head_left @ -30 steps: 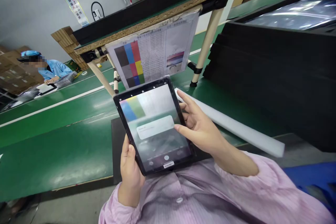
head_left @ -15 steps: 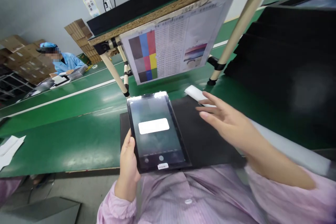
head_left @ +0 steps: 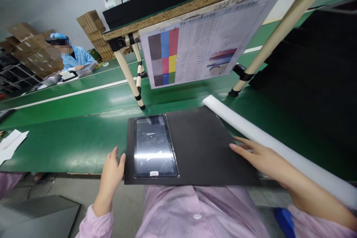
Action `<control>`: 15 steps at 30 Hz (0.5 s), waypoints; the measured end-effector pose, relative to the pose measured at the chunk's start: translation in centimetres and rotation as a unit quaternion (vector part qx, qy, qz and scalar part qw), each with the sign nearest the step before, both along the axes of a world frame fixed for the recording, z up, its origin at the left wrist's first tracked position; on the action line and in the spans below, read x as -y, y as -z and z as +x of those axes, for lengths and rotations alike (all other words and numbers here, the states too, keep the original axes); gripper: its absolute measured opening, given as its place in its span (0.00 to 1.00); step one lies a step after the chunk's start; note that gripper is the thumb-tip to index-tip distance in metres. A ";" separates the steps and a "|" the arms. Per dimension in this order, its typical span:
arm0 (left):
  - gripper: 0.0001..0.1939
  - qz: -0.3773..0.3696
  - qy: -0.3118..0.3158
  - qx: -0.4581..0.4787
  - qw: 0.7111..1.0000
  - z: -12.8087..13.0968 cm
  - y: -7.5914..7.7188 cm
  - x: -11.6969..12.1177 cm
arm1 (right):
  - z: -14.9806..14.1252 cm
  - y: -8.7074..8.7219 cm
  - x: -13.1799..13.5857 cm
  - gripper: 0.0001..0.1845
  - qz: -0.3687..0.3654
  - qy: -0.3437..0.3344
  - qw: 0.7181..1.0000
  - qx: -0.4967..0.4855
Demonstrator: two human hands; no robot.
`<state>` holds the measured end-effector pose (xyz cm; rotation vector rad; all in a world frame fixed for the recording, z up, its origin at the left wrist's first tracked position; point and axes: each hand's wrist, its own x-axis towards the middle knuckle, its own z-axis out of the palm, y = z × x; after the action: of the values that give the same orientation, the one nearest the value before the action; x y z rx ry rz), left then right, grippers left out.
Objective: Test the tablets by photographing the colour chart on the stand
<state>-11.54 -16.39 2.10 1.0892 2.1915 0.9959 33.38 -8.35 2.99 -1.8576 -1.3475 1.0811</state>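
Observation:
A tablet (head_left: 154, 147) lies face up on the left part of a black mat (head_left: 200, 148). Its dark screen shows a small line of text, and a white label sits at its near edge. My left hand (head_left: 112, 169) is just left of the mat, fingers apart, holding nothing. At the mat's right edge is my right hand (head_left: 255, 154), its fingers stretched out and empty. Whether its fingertips touch the mat, I cannot tell. A long white roll (head_left: 251, 128) runs diagonally behind and beyond my right hand.
A shelf frame with a printed sheet (head_left: 192, 48) stands behind the mat on the green bench (head_left: 69, 143). Dark stacked material (head_left: 315, 93) is at the right. White papers (head_left: 12, 143) lie far left. Another person (head_left: 74, 55) sits across the bench before stacked cartons (head_left: 35, 50).
The tablet has gone from my left hand down onto the mat, and its white pop-up box is gone. My left hand has moved left, my right hand lower and to the right.

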 end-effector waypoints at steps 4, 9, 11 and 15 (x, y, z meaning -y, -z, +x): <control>0.31 -0.052 0.016 0.079 0.995 0.0 0.3 0.6 | -2.3 -0.7 -0.7 0.23 -0.049 0.005 0.972 -0.228; 0.28 -0.056 0.005 0.171 0.984 0.4 -0.9 1.5 | -2.3 -2.1 -1.5 0.40 -0.070 -0.078 0.935 -0.338; 0.26 -0.041 -0.042 0.225 0.973 0.2 -1.5 2.3 | -1.9 -3.3 -0.9 0.42 -0.050 -0.099 0.923 -0.368; 0.22 0.019 -0.054 0.224 0.973 -0.7 -2.3 2.7 | -0.6 -6.1 2.1 0.40 0.011 -0.084 0.902 -0.423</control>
<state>-12.22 -19.04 4.44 0.6794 1.8814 1.2018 32.83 -10.46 9.13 -1.0164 -0.9726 1.6829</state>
